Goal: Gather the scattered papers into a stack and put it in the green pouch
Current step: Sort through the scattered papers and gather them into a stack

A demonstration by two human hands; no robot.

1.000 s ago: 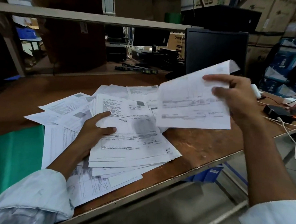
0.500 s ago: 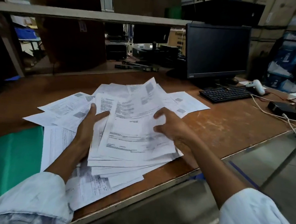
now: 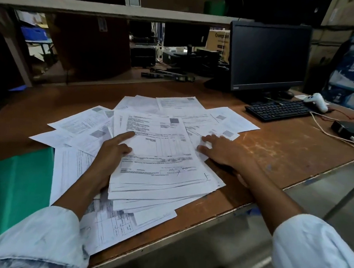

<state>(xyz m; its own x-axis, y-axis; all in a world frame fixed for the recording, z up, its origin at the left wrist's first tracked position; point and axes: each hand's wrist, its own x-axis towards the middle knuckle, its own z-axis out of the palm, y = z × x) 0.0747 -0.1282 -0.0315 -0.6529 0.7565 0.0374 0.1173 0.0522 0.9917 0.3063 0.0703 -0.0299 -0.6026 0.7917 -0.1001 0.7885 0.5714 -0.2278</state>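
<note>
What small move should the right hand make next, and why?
Probably draw the loose white printed sheets under the right hand onto the thick white paper stack held by the left hand, since they lie fanned out beside it on the brown wooden desk.

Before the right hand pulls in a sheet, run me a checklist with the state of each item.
1. Left hand grips stack: ok.
2. Stack edges squared: not ok, fanned.
3. Right hand free: ok, flat on loose papers, holding nothing.
4. All sheets gathered: not ok, loose papers lie spread beyond and left of the stack.
5. Green pouch mouth open: cannot tell.
</note>
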